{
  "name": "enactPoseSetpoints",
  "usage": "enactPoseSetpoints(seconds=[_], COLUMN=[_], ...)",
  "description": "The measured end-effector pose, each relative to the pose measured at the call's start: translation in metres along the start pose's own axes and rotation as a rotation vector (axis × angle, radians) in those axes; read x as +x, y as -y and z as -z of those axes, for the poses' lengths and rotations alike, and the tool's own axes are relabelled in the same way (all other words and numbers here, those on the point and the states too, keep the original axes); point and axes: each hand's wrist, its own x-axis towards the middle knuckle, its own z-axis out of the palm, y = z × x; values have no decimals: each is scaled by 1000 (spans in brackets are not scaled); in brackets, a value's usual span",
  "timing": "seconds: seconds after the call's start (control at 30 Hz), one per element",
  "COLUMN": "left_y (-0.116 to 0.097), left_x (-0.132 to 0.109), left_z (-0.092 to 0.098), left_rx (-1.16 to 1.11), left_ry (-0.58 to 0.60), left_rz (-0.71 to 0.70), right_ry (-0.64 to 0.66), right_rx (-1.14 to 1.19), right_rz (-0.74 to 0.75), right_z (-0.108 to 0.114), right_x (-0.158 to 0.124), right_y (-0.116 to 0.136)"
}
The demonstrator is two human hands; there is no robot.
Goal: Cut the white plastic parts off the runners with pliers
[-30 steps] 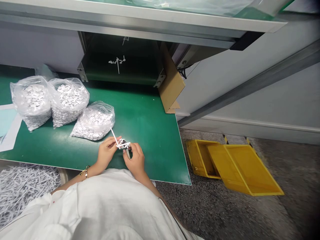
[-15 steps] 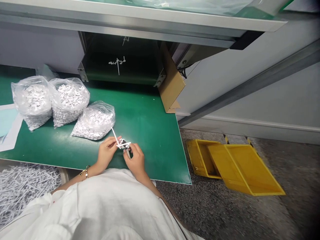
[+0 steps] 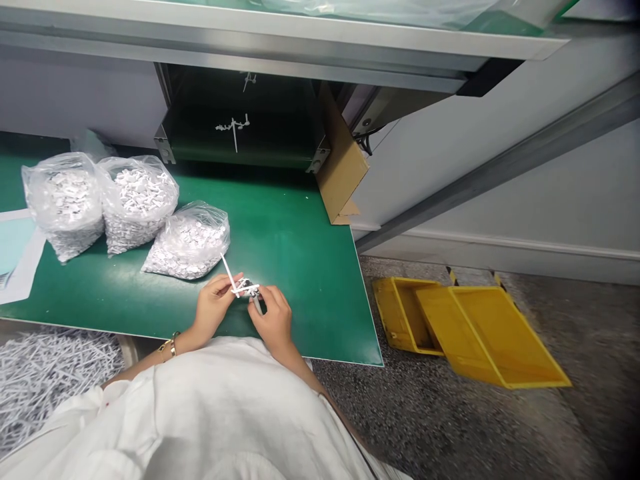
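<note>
Bright, even light, warped edges

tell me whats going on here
A person holds a white plastic piece between the left hand and right hand, just above a green workbench. Three clear bags of small white parts sit on the bench beside the hands. A heap of white plastic sticks lies at lower left, and yellow crates lie on the floor at right.

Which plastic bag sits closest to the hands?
The low, flat clear bag of small white pieces, just beyond the left hand; the two taller bags stand farther left.
</note>
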Motion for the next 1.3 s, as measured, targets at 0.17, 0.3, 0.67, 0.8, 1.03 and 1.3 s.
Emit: enactPoseSetpoints(seconds=[0.17, 0.3, 0.67, 0.8, 1.03, 1.3], left_y=[-1, 2, 15, 17, 17, 10], left_x=[-2, 1, 9, 10, 11, 8], left_z=[-2, -2, 7, 7, 7, 11], left_rx=[-74, -208, -387, -394, -377, -195], left_ry=[10, 24, 91, 78, 95, 30], left_rz=[48, 218, 505, 486, 501, 249], right_ry=[-26, 24, 147, 151, 150, 88], right_rx=[-13, 70, 158, 178, 169, 203], right_rz=[5, -59, -159, -147, -149, -142], right_z=[-1, -4, -11, -12, -12, -10], right_x=[-1, -3, -6, -5, -5, -5], right_y=[-3, -9, -18, -18, -19, -14])
